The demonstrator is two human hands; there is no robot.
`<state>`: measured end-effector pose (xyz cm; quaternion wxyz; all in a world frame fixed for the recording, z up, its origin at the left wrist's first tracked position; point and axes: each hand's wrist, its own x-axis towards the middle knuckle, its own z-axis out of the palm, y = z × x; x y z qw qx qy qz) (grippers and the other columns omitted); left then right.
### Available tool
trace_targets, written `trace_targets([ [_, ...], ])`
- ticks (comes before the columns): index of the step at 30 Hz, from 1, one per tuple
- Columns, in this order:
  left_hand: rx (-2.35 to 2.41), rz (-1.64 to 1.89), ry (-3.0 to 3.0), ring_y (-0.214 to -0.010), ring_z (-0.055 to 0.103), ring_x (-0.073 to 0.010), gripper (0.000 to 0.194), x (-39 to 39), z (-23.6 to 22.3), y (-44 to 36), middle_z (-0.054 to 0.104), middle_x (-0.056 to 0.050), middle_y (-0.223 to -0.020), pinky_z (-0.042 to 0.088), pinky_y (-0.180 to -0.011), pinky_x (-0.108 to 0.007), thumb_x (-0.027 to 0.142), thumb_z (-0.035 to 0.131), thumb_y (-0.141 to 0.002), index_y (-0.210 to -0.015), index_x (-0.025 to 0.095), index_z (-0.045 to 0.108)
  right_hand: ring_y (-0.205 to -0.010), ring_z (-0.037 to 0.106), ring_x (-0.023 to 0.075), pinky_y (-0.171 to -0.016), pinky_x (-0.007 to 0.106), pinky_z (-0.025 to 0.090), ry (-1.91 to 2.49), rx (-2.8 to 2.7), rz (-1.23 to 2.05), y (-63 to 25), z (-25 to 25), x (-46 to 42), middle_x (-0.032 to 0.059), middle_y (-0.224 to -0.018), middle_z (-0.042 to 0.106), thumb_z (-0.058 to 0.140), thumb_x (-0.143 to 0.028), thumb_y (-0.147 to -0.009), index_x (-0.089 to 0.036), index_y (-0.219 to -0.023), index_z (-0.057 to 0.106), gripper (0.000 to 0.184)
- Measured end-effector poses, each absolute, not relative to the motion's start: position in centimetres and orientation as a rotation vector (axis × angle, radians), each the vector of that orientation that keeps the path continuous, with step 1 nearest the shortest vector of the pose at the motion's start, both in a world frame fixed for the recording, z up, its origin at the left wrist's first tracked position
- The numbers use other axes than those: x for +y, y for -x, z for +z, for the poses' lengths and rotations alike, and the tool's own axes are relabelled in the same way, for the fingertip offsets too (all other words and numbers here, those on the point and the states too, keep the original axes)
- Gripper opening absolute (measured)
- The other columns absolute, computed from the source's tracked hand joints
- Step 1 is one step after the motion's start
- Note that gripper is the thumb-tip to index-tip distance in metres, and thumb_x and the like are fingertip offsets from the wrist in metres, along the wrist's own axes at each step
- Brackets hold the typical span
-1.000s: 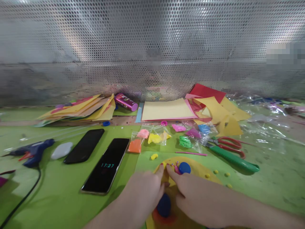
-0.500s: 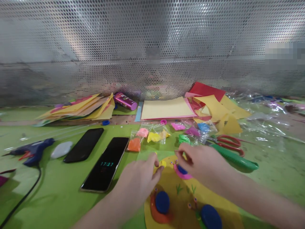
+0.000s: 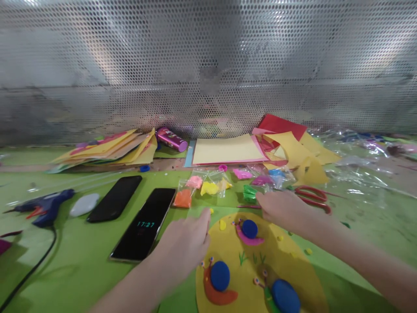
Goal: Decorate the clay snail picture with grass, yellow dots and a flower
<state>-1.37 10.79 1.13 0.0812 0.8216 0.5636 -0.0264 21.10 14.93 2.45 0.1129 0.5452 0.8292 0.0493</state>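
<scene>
A yellow rounded sheet (image 3: pixel 241 274) bears three snails with blue round shells: a pink snail (image 3: pixel 247 234), an orange snail (image 3: pixel 221 296) and a green snail (image 3: pixel 267 298). My left hand (image 3: pixel 190 237) is beside its upper left edge, fingers mostly curled and index stretched forward, its tip at a small yellow piece (image 3: pixel 211 211). Whether anything is pinched there is hidden. Beyond the pink snail, my right hand (image 3: pixel 276 205) is closed on a thin reddish stick (image 3: pixel 249 206) pointing left. A yellow dab (image 3: pixel 222 224) and more yellow bits lie on and near the sheet.
Packets of coloured clay (image 3: pixel 210 188) lie beyond my hands, with red-handled scissors (image 3: pixel 312 193) to the right. Two phones (image 3: pixel 143 226) and a blue glue gun (image 3: pixel 48 206) with a cord are left. Paper stacks (image 3: pixel 228 149) line the perforated metal wall (image 3: pixel 208 56).
My right hand has moved up and right, uncovering the pink snail; the thin stick now shows. My left hand has drawn slightly left. The green tube is now mostly hidden behind my right forearm.
</scene>
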Motion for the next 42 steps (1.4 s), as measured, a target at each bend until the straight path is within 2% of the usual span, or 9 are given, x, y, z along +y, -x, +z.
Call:
trace_targets([
  [2,1.664,-0.100,-2.474,-0.053,0.059,-0.0202,0.026,10.7,1.0,1.4,0.061,-0.001,-0.060,0.023,-0.044,-0.026,0.010,0.035,-0.076,-0.095,0.019,0.050,-0.052,0.051,0.0096,-0.051,0.023,0.042,-1.614,2.403,0.112,-21.1,2.7,15.0,-0.0031,-0.062,0.052,0.056,-0.017,-0.084,-0.011,-0.081,0.056,0.006],
  [4,1.648,-0.140,-2.511,-0.056,0.061,-0.0206,0.035,10.6,0.9,1.4,0.063,-0.003,-0.062,0.028,-0.044,-0.026,0.009,0.034,-0.077,-0.107,0.019,0.049,-0.052,0.050,0.0113,-0.050,0.024,0.039,-1.630,2.418,0.052,-21.2,3.1,15.0,-0.0025,-0.060,0.051,0.057,-0.012,-0.079,-0.011,-0.080,0.055,0.003],
  [7,1.611,-0.192,-2.577,-0.059,0.064,-0.0216,0.042,10.5,1.0,1.3,0.066,-0.005,-0.065,0.037,-0.047,-0.025,0.009,0.035,-0.080,-0.119,0.020,0.047,-0.052,0.050,0.0150,-0.048,0.025,0.033,-1.679,2.523,-0.090,-21.2,4.0,14.8,-0.0001,-0.057,0.050,0.054,-0.006,-0.073,-0.014,-0.073,0.051,0.008],
  [15,1.536,-0.174,-2.605,-0.061,0.067,-0.0275,0.038,10.2,1.6,1.1,0.070,-0.006,-0.067,0.048,-0.050,-0.033,0.009,0.038,-0.078,-0.102,0.024,0.062,-0.056,0.053,0.0103,-0.047,0.019,0.038,-1.672,2.774,-0.987,-18.7,4.3,13.6,-0.0029,-0.066,0.058,0.043,-0.020,-0.084,-0.020,-0.079,0.046,0.006],
  [18,1.519,-0.190,-2.608,-0.062,0.067,-0.0281,0.040,10.2,1.7,1.1,0.070,-0.007,-0.068,0.050,-0.051,-0.035,0.007,0.038,-0.077,-0.104,0.024,0.062,-0.053,0.049,0.0096,-0.045,0.019,0.034,-1.689,2.769,-1.127,-18.2,3.3,13.4,-0.0032,-0.062,0.056,0.045,-0.020,-0.083,-0.018,-0.077,0.049,0.007],
  [22,1.493,-0.228,-2.606,-0.062,0.067,-0.0290,0.041,10.3,1.8,1.1,0.070,-0.007,-0.068,0.050,-0.051,-0.036,0.006,0.039,-0.076,-0.106,0.023,0.061,-0.052,0.045,0.0094,-0.046,0.020,0.033,-1.743,2.782,-1.133,-17.8,2.9,13.3,-0.0032,-0.063,0.056,0.050,-0.020,-0.080,-0.018,-0.073,0.050,0.007],
  [28,1.470,-0.248,-2.582,-0.062,0.068,-0.0279,0.033,10.1,2.0,1.0,0.070,-0.008,-0.070,0.050,-0.052,-0.035,0.007,0.038,-0.077,-0.094,0.020,0.063,-0.050,0.041,0.0099,-0.046,0.021,0.032,-1.762,2.826,-1.079,-17.4,2.9,13.1,-0.0037,-0.058,0.053,0.050,-0.020,-0.079,-0.019,-0.068,0.049,0.012],
  [35,1.510,-0.248,-2.564,-0.060,0.067,-0.0287,0.042,10.0,2.0,0.6,0.069,-0.010,-0.066,0.048,-0.048,-0.033,0.007,0.038,-0.077,-0.113,0.017,0.057,-0.051,0.042,0.0114,-0.046,0.023,0.032,-1.733,2.869,-1.026,-16.9,1.9,12.7,-0.0033,-0.058,0.052,0.048,-0.017,-0.080,-0.021,-0.067,0.044,0.014],
  [42,1.497,-0.214,-2.546,-0.061,0.066,-0.0299,0.040,10.0,1.8,0.6,0.069,-0.011,-0.067,0.047,-0.048,-0.034,0.007,0.037,-0.077,-0.109,0.018,0.059,-0.045,0.041,0.0104,-0.044,0.022,0.031,-1.706,2.879,-0.897,-16.7,2.1,12.5,-0.0047,-0.055,0.052,0.046,-0.011,-0.077,-0.022,-0.067,0.044,0.016],
])
